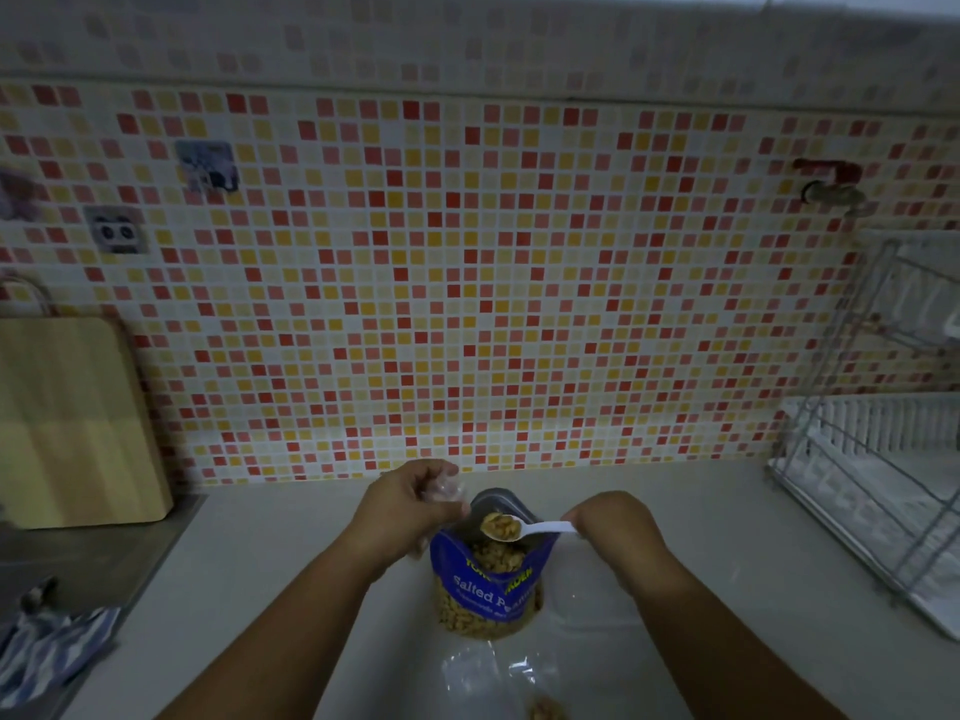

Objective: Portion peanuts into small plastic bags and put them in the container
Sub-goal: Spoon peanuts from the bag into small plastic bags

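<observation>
White plastic spoon (537, 529), loaded, in my right hand (608, 517) above the peanut bag (485, 589) on the worktop (270, 589); left hand (410, 498) pinches the small bag (444, 491). I level the spoon, tip slowly into its mouth.

Two hands are seen: a left hand (410, 498) and a right hand (610, 517). One spoon (524, 528), one peanut bag (488, 584), one cutting board (72, 423) and one dish rack (878, 449) are counted.

A pale wooden chopping board (72, 423) was leaned against the red-and-yellow mosaic tiled wall (467, 283) at nine o'clock. A white wire dish rack (878, 491) was seen at three o'clock, a blue-striped cloth (52, 652) at eight o'clock.
</observation>
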